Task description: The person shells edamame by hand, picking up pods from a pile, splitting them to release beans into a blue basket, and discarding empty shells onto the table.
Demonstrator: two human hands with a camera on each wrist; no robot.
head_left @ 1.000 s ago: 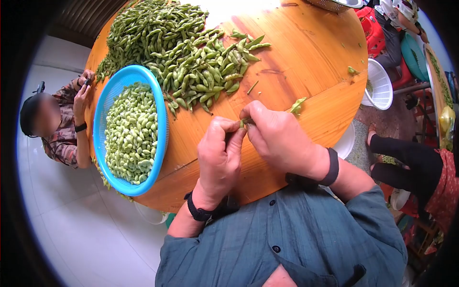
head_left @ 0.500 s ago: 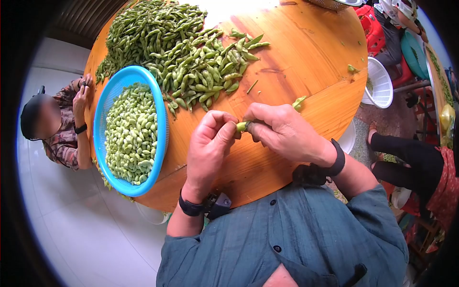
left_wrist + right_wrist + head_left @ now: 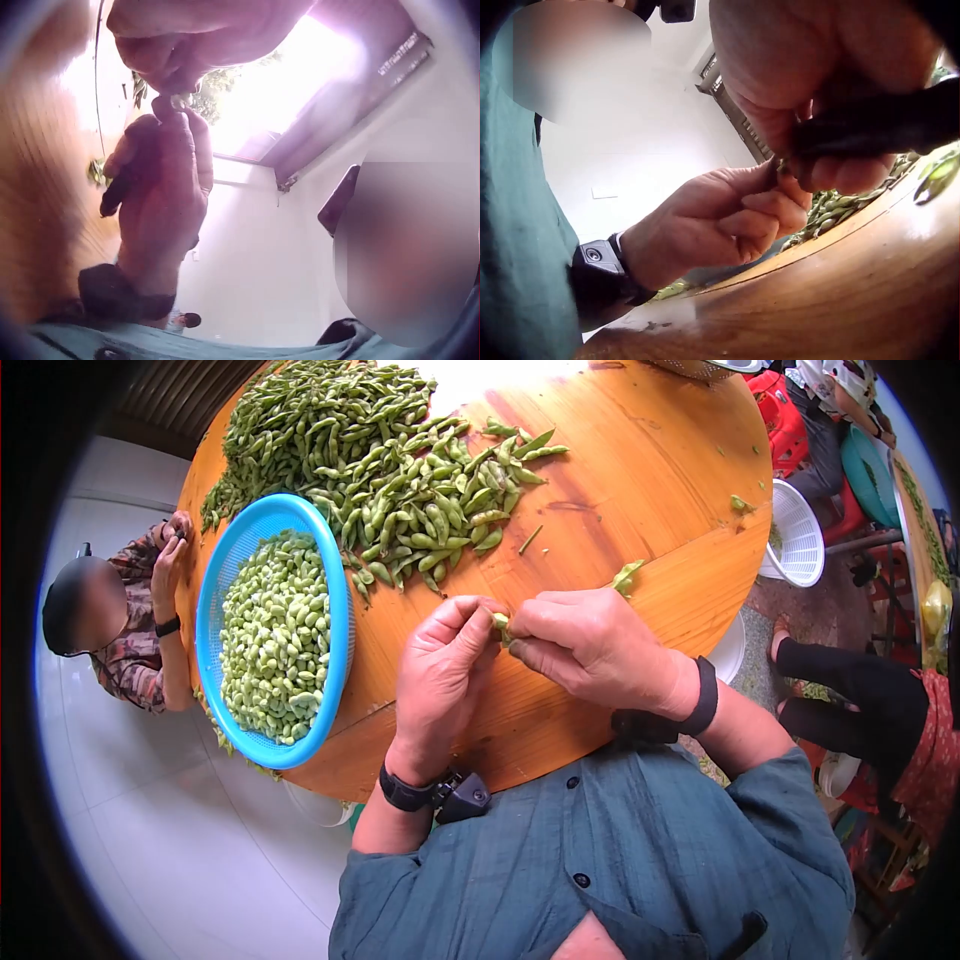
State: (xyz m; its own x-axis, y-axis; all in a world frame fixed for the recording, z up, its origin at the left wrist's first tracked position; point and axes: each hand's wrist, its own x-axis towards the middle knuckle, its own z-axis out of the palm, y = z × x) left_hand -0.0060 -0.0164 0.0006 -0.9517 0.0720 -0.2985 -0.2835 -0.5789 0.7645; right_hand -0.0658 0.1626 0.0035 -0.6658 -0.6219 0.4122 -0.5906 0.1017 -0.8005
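Both hands meet over the table's near part, at a small green bean pod (image 3: pixel 501 622). My left hand (image 3: pixel 440 665) pinches one end between thumb and forefinger. My right hand (image 3: pixel 605 645) grips the other end, fingers curled and thumb against it. Most of the pod is hidden by fingertips; in the right wrist view a sliver of the pod (image 3: pixel 782 166) shows between the hands. Left of them stands a blue basket (image 3: pixel 343 650) holding shelled green beans (image 3: pixel 275 640). Beyond lies a big heap of unshelled pods (image 3: pixel 390 490).
On the round wooden table (image 3: pixel 640 460) lie a short stem (image 3: pixel 530 540) and an opened husk (image 3: pixel 627 577). A person (image 3: pixel 130 610) sits at the left edge. A white basket (image 3: pixel 797 535) stands off the table's right side. Another person's legs (image 3: pixel 840 685) show at right.
The hands first drew slightly apart, baring a green pod between them, then closed in on it again. The left wrist turned, bringing its camera into sight. Basket and heap stay put.
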